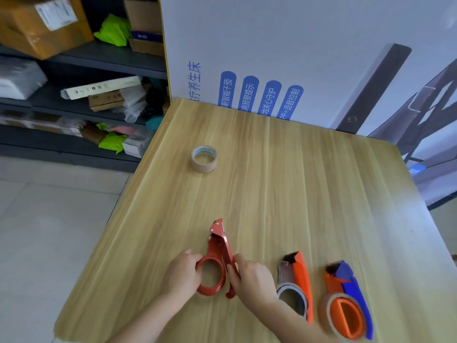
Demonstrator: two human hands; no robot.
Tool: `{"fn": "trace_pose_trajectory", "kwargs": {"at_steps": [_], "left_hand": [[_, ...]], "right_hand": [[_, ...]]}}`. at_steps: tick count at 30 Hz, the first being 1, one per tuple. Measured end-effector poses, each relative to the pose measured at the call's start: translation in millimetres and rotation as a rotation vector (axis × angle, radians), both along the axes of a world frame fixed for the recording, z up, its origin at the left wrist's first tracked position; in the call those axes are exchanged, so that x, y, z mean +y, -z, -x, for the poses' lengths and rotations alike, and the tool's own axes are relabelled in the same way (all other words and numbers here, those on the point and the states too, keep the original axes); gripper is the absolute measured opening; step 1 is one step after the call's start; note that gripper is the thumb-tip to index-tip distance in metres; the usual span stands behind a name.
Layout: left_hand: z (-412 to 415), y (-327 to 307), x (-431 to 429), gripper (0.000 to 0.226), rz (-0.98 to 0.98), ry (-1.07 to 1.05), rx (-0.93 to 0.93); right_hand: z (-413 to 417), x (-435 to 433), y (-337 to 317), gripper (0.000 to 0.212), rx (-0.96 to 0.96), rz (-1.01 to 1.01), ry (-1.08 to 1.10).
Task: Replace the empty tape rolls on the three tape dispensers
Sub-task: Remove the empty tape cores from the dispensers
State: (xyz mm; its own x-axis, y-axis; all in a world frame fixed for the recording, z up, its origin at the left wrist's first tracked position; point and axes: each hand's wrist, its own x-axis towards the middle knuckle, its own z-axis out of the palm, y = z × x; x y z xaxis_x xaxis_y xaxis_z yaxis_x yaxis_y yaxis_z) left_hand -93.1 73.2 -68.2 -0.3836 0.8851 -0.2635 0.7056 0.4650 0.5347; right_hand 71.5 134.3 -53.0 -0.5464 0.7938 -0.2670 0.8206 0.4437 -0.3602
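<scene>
Squarely between both hands' grip, red dispenser (217,266)

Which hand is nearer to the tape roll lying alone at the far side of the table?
Left. The left hand lies below the tape roll, slightly leftward; the right hand is farther rightward. Both grip the red dispenser.

both hands, the left (183,271) and the right (252,276), are bare, forearms unsleeved, no rings.

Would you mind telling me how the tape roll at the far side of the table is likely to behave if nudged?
The tape roll lies flat on its side, so it should slide rather than roll. Its hollow core and thin wall suggest it is light. Stood on edge, it would probably roll across the smooth table.
</scene>
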Motion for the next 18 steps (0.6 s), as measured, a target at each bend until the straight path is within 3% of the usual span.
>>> {"fn": "trace_pose_trajectory", "kwargs": {"at_steps": [5, 10, 12, 15, 18], "left_hand": [[-36, 3, -43, 0.021, 0.023, -0.049, 0.038], [-53, -5, -51, 0.031, 0.126, -0.1, 0.103], [-58, -19, -42, 0.033, 0.024, -0.135, 0.178], [-76, -38, -18, 0.027, -0.265, -0.004, 0.232], [-108, -41, 8, 0.026, -0.217, 0.188, 0.164]], "right_hand": [[-19, -39, -2, 0.027, 0.051, 0.163, -0.04], [-34, -47, -8, 0.038, 0.034, 0.235, -0.077], [-46, -37, -14, 0.043, 0.042, 0.163, -0.018], [-73, -12, -21, 0.039, 0.121, -0.022, 0.175], [-100, 6, -21, 0.038, 0.083, -0.187, 0.339]]}}
